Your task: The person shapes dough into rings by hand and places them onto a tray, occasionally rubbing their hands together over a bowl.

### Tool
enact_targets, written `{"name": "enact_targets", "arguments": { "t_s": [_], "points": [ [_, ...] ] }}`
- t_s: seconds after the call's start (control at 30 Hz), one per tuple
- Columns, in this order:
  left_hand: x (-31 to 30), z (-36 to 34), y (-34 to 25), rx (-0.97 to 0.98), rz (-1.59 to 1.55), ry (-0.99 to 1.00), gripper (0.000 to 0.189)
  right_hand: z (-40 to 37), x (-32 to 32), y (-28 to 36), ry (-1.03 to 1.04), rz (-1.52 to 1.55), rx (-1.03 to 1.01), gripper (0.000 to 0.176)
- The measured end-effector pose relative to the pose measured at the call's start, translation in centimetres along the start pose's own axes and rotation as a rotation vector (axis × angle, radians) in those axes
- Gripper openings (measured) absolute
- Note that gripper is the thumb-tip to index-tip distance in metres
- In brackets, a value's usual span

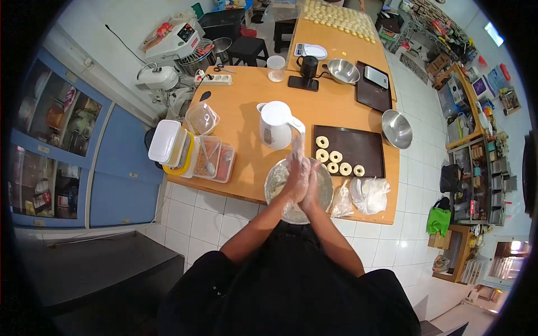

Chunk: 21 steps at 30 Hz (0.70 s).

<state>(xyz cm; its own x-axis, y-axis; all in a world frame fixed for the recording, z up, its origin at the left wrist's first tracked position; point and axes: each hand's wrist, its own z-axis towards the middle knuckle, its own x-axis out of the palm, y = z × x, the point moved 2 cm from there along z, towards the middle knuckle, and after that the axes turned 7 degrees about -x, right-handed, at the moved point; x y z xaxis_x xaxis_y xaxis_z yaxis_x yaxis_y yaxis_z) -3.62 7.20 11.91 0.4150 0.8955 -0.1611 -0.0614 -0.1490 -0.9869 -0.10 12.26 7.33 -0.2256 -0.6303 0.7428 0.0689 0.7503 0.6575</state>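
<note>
My left hand (pixel 297 175) and my right hand (pixel 312 182) are pressed palm to palm above a metal mixing bowl (pixel 327 208). White flour coats the left hand heavily. Its fingers stretch forward past those of the right, close to the handle of a white jug (pixel 274 120). Whether anything lies between my palms is hidden. Inside the bowl a pale, floury mass (pixel 277 191) shows in part. To the right, several dough rings (pixel 335 157) lie along the left and near sides of a dark baking tray (pixel 361 147).
Plastic bags (pixel 370 196) rest at the table's near right, with a steel bowl (pixel 397 129) at its right edge. Stacked containers (pixel 174 147) stand left. Farther back are a phone (pixel 303 83), a black cup (pixel 308 66), a scale (pixel 311 51) and many dough pieces (pixel 339 22).
</note>
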Motion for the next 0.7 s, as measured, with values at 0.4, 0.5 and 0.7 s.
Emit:
{"name": "enact_targets", "arguments": {
  "t_s": [0.4,0.5,0.7],
  "points": [
    [-0.8,0.6,-0.1,0.087,0.036,-0.054,0.069,-1.0,1.8,0.0,-0.050,-0.064,0.027,0.078],
    [-2.0,1.3,-0.8,0.064,0.125,-0.136,0.070,-0.8,2.8,0.7,0.059,0.063,0.065,0.080],
    [0.1,0.6,0.9,0.056,0.097,0.010,0.075,1.0,1.8,2.5,0.015,-0.264,-0.101,0.078]
  ]
}}
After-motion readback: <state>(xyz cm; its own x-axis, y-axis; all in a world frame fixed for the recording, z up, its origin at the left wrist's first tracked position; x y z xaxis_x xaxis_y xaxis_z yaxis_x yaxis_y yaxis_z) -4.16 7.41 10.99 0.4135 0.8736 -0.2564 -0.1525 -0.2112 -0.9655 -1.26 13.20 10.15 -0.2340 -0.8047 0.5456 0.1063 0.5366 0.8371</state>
